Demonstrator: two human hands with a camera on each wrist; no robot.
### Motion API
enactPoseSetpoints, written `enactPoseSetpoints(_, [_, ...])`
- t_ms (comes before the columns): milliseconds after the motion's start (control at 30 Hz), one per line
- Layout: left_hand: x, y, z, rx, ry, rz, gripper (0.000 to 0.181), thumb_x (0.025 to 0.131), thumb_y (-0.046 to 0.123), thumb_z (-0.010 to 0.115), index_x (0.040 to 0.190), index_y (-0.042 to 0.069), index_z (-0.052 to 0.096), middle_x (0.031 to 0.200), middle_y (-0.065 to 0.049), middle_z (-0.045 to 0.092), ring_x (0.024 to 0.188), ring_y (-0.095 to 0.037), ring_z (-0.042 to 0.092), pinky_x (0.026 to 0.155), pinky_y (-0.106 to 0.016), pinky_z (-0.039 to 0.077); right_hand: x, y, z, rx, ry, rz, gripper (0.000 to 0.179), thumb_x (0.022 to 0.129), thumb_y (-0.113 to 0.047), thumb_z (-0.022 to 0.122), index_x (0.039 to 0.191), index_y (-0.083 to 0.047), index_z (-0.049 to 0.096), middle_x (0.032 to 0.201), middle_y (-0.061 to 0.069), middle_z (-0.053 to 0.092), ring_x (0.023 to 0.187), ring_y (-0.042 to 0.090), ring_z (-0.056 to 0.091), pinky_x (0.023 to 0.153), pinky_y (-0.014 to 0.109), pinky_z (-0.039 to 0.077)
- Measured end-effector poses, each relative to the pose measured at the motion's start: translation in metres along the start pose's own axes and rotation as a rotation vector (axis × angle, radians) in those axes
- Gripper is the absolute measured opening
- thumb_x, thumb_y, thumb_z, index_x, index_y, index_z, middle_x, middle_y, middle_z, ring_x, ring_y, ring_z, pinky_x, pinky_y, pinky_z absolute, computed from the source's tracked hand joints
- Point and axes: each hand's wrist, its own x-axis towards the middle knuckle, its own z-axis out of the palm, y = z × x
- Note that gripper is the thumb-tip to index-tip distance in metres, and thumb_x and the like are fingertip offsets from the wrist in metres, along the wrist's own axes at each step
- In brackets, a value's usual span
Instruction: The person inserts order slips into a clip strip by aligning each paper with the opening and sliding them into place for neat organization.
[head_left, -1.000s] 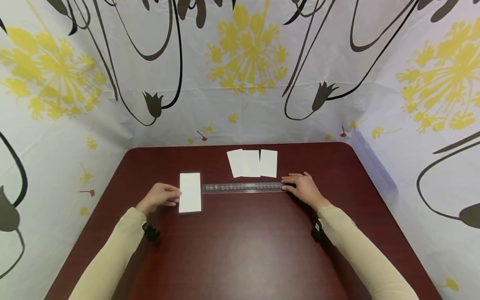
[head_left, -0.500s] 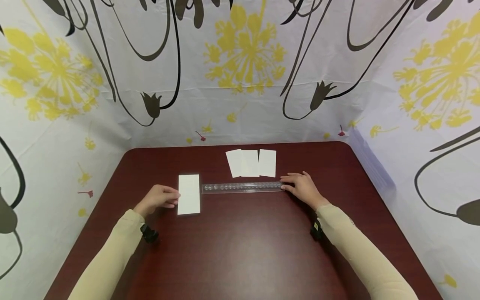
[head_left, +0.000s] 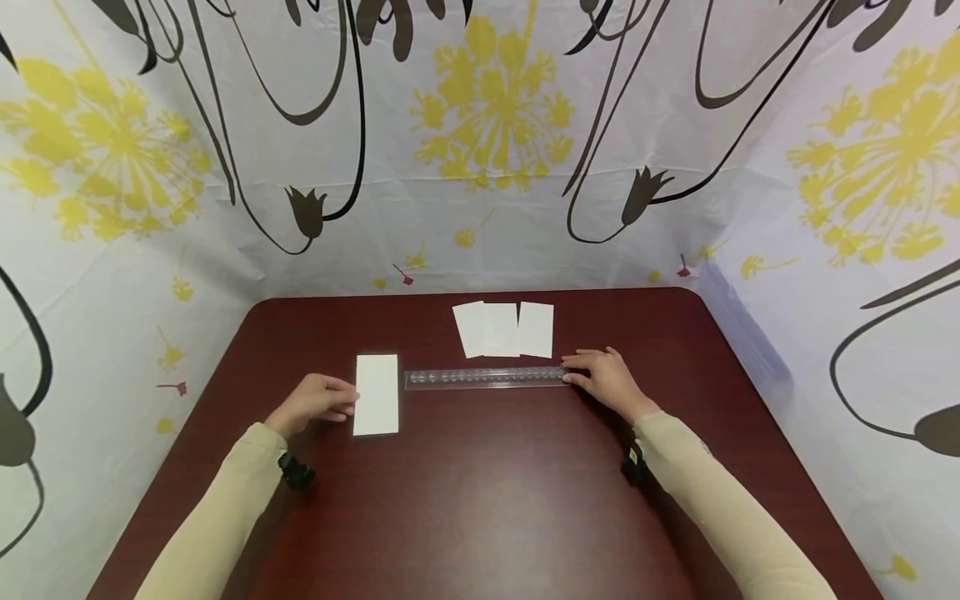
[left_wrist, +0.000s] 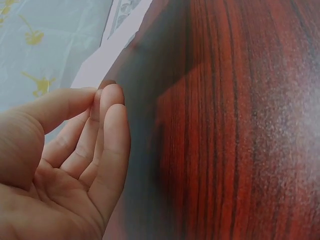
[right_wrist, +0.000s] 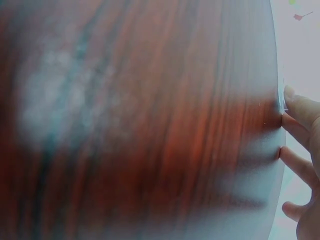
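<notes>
My left hand (head_left: 318, 398) pinches a blank white card (head_left: 377, 394) by its left edge, between thumb and fingertips. In the left wrist view the card (left_wrist: 112, 47) is seen nearly edge-on, tilted above the dark wood. Just right of the card lies a long clear plastic strip (head_left: 483, 378), ruler-like, with a row of round shapes along it. At the strip's right end is my right hand (head_left: 606, 379), thumb on the near side and a finger on the far side. The right wrist view catches only part of this hand (right_wrist: 305, 145), its other fingers spread on the table.
Three white cards (head_left: 501, 330) lie at the back of the table, the left two overlapping. The reddish-brown table (head_left: 480, 500) has rounded far corners. Patterned white cloth (head_left: 495, 233) hangs close behind it and along both sides.
My left hand has drawn the white card slightly toward me and a little left, away from the strip's end. The right hand and the strip have kept their places.
</notes>
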Motion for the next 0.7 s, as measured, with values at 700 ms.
enactPoseSetpoints(700, [-0.0053,-0.0079,0.0032,0.02,-0.018,-0.024,0.04,0.092,0.023,0.071,0.117,-0.008,0.066,0.081,-0.003,0.074,0.073,-0.012,0.072,0.067,-0.028,0.062,-0.0001,0.003,0.0043,-0.023,0.014,-0.028,0.035,0.09,-0.029,0.071,0.122,-0.013,0.072,0.129,0.008,0.069,0.129,0.034,0.057,0.111,0.072,0.027])
